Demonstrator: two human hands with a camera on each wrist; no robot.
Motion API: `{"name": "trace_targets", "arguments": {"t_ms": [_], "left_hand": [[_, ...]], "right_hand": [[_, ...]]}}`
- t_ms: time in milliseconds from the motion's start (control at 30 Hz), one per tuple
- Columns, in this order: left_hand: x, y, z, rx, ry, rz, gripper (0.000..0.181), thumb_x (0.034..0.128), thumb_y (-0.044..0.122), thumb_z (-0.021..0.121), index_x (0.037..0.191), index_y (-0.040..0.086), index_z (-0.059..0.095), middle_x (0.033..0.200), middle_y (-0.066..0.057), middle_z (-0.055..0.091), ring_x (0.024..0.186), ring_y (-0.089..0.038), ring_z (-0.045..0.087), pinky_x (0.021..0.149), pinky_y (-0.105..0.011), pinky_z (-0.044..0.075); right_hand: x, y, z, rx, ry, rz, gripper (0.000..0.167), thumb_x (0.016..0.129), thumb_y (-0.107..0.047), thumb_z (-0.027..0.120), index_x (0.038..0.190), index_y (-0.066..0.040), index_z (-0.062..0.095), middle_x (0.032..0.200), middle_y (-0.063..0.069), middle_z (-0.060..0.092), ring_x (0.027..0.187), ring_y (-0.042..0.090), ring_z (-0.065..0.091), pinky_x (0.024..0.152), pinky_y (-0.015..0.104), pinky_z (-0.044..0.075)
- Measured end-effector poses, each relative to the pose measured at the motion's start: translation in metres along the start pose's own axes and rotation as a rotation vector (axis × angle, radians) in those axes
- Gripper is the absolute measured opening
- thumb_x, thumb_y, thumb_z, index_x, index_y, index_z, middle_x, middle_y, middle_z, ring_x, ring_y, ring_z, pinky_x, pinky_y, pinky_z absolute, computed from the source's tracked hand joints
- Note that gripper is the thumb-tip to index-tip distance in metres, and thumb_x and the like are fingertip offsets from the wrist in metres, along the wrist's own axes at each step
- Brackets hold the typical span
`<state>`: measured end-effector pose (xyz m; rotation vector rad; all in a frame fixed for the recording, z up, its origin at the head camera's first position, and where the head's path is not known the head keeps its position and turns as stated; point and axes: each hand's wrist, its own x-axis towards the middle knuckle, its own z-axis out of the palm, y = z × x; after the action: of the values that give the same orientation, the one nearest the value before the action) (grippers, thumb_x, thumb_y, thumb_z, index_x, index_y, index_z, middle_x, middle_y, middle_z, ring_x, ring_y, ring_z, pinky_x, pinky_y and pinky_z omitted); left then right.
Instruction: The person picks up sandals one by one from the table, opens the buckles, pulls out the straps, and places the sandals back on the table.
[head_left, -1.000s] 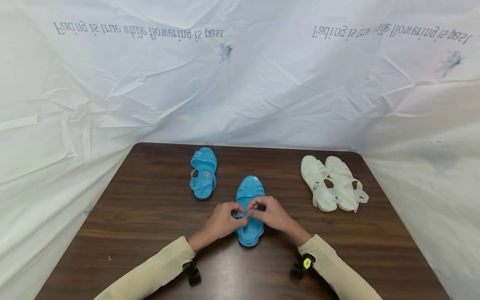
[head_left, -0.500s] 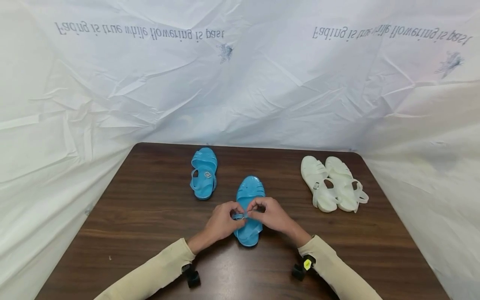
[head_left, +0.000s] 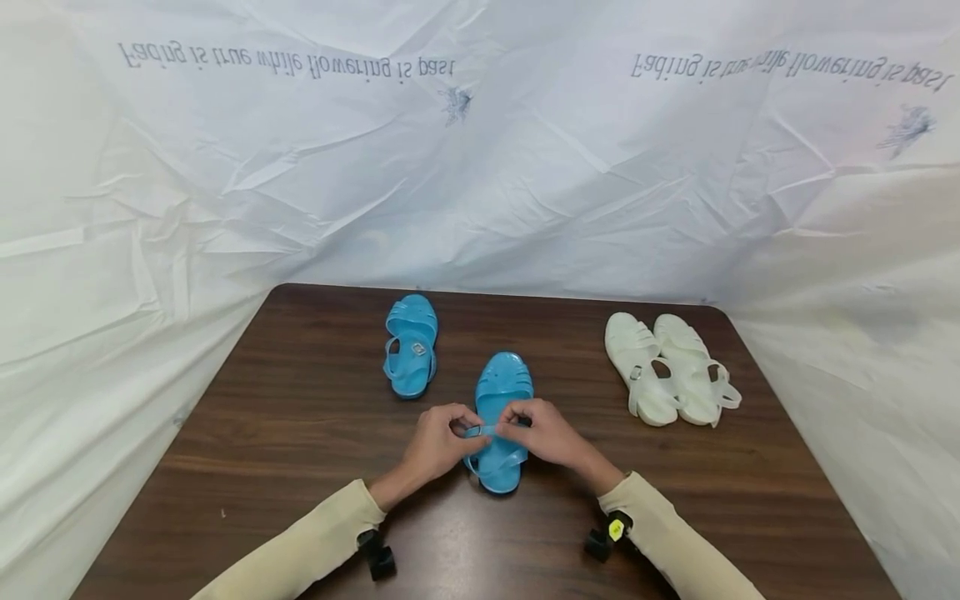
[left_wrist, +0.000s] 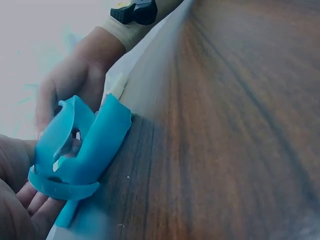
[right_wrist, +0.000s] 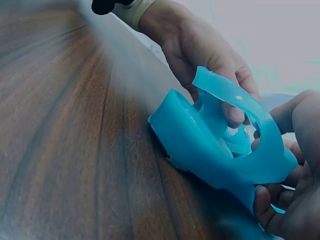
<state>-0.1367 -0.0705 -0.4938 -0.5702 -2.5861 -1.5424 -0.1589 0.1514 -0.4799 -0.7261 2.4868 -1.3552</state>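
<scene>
A blue jelly sandal (head_left: 504,375) lies on the table in front of me, toe pointing away. Over its open middle my two hands meet at the ankle strap (head_left: 487,430). The left hand (head_left: 437,443) pinches the strap's left part near a small metal buckle, thumb and forefinger bent. From the other side the right hand (head_left: 546,430) holds the strap between thumb and forefinger. Fingers partly cover the buckle, so whether the strap runs through it I cannot tell. In the right wrist view, the blue heel part (right_wrist: 190,132) rises between both hands.
A second blue sandal (head_left: 411,375) lies farther back on the left. Two white sandals (head_left: 651,408), (head_left: 697,404) lie side by side at the right. The brown wooden table (head_left: 300,417) ends at a white sheet (head_left: 510,208) behind and at the sides.
The left hand has shifted slightly left, and more of the strap shows between the fingertips. The heel straps bulge farther left. The right hand has barely moved.
</scene>
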Motion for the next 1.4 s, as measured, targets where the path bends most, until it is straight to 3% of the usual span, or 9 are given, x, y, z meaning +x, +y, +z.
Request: {"name": "trace_targets", "arguments": {"t_ms": [200, 433, 667, 800, 933, 1000, 1167, 1400], "left_hand": [[-0.002, -0.004, -0.002, -0.042, 0.018, 0.0, 0.014, 0.0816, 0.019, 0.088, 0.092, 0.018, 0.078, 0.083, 0.006, 0.07, 0.071, -0.005, 0.061, 0.065, -0.024, 0.053], [-0.005, -0.008, -0.01, -0.038, 0.062, -0.017, 0.017, 0.0786, 0.021, 0.091, 0.087, 0.016, 0.078, 0.081, 0.006, 0.07, 0.071, -0.006, 0.06, 0.063, -0.025, 0.053], [-0.001, -0.006, -0.012, -0.029, 0.022, -0.057, 0.018, 0.0794, 0.023, 0.09, 0.088, 0.014, 0.077, 0.084, 0.005, 0.07, 0.072, -0.007, 0.061, 0.065, -0.024, 0.053], [0.0, -0.005, -0.012, -0.033, 0.002, -0.06, 0.017, 0.0804, 0.022, 0.09, 0.087, 0.013, 0.076, 0.083, 0.005, 0.07, 0.072, -0.006, 0.062, 0.065, -0.024, 0.054], [0.001, -0.004, -0.012, -0.027, -0.013, -0.057, 0.016, 0.081, 0.021, 0.089, 0.086, 0.015, 0.075, 0.083, 0.005, 0.07, 0.071, -0.006, 0.062, 0.065, -0.024, 0.054], [0.001, -0.003, -0.012, -0.023, -0.017, -0.054, 0.016, 0.0812, 0.02, 0.089, 0.086, 0.015, 0.075, 0.083, 0.005, 0.069, 0.071, -0.006, 0.062, 0.064, -0.024, 0.054], [0.0, -0.003, -0.011, -0.018, -0.012, -0.041, 0.015, 0.0816, 0.02, 0.088, 0.087, 0.016, 0.075, 0.082, 0.006, 0.069, 0.07, -0.005, 0.062, 0.063, -0.024, 0.054], [-0.004, -0.006, -0.008, -0.019, 0.02, -0.012, 0.014, 0.0804, 0.019, 0.089, 0.087, 0.018, 0.077, 0.074, 0.008, 0.064, 0.064, -0.006, 0.055, 0.058, -0.024, 0.049]], "right_hand": [[-0.001, 0.003, -0.004, 0.008, 0.027, 0.021, 0.015, 0.1, -0.021, 0.068, 0.088, -0.014, 0.073, 0.084, -0.003, 0.066, 0.078, 0.014, 0.059, 0.068, 0.027, 0.05], [-0.007, 0.009, -0.016, 0.042, 0.058, 0.073, 0.017, 0.1, -0.017, 0.067, 0.087, -0.008, 0.074, 0.075, 0.005, 0.065, 0.057, 0.018, 0.054, 0.055, 0.03, 0.049], [-0.003, 0.004, -0.018, 0.04, 0.023, 0.066, 0.016, 0.1, -0.018, 0.065, 0.092, -0.008, 0.074, 0.077, 0.004, 0.067, 0.065, 0.02, 0.059, 0.06, 0.029, 0.052], [0.001, -0.001, -0.018, 0.006, 0.007, 0.043, 0.022, 0.103, -0.027, 0.062, 0.101, -0.01, 0.076, 0.086, -0.002, 0.069, 0.075, 0.015, 0.062, 0.068, 0.03, 0.055], [0.007, -0.008, -0.013, -0.044, 0.019, 0.009, 0.032, 0.104, -0.041, 0.06, 0.105, -0.014, 0.078, 0.091, -0.005, 0.07, 0.077, 0.012, 0.061, 0.066, 0.03, 0.053], [0.011, -0.011, -0.01, -0.059, 0.015, -0.003, 0.032, 0.103, -0.044, 0.06, 0.103, -0.017, 0.078, 0.087, -0.005, 0.069, 0.07, 0.011, 0.057, 0.061, 0.029, 0.05], [0.014, -0.013, -0.003, -0.047, -0.029, 0.007, 0.019, 0.1, -0.037, 0.067, 0.091, -0.022, 0.075, 0.081, -0.008, 0.066, 0.062, 0.008, 0.05, 0.056, 0.025, 0.044], [0.012, -0.003, 0.005, 0.08, -0.056, 0.078, 0.018, 0.099, -0.026, 0.07, 0.088, -0.011, 0.073, 0.085, -0.002, 0.067, 0.079, 0.015, 0.057, 0.066, 0.027, 0.048]]}}
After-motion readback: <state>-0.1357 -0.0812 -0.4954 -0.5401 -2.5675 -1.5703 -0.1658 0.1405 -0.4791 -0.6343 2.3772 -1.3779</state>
